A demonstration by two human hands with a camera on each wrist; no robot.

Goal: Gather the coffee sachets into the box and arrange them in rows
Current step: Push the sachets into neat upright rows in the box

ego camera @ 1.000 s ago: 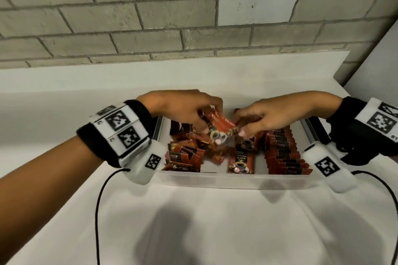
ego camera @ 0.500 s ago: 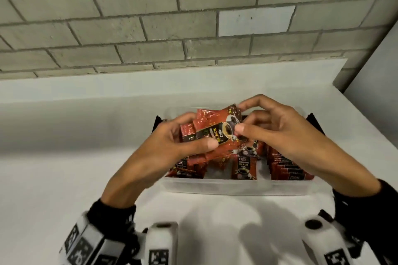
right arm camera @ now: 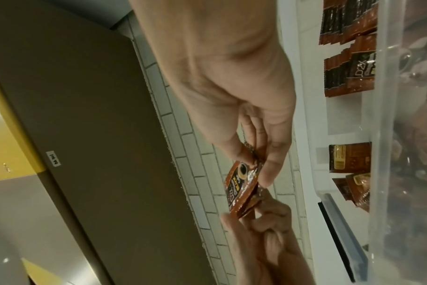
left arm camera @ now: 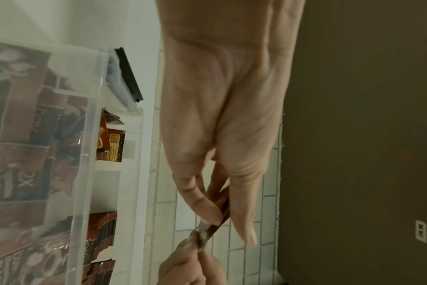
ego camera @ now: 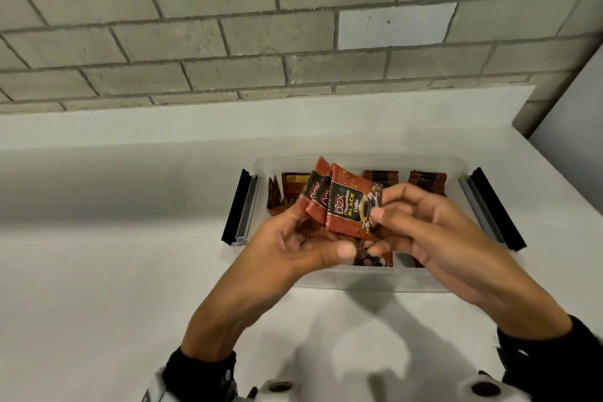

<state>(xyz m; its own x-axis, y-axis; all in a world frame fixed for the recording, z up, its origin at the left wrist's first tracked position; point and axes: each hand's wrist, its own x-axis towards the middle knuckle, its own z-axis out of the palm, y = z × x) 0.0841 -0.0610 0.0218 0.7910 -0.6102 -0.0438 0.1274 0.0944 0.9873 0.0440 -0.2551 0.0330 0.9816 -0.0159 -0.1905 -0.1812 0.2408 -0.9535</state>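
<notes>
Both hands hold a fanned bunch of red-and-black coffee sachets above the clear plastic box. My left hand grips the bunch's lower left end between thumb and fingers. My right hand pinches its right end between thumb and fingertips. In the left wrist view the bunch shows edge-on between the fingers. Inside the box, upright rows of sachets stand at the right, and loose sachets lie at the left. The hands hide the box's middle.
The box sits on a white counter against a grey brick wall. Black latch handles stick out at both box ends. A grey panel stands at the right.
The hands lifted a bunch of sachets out of the box and drew it towards me. The bunch now fans out more, tilted up to the left.
</notes>
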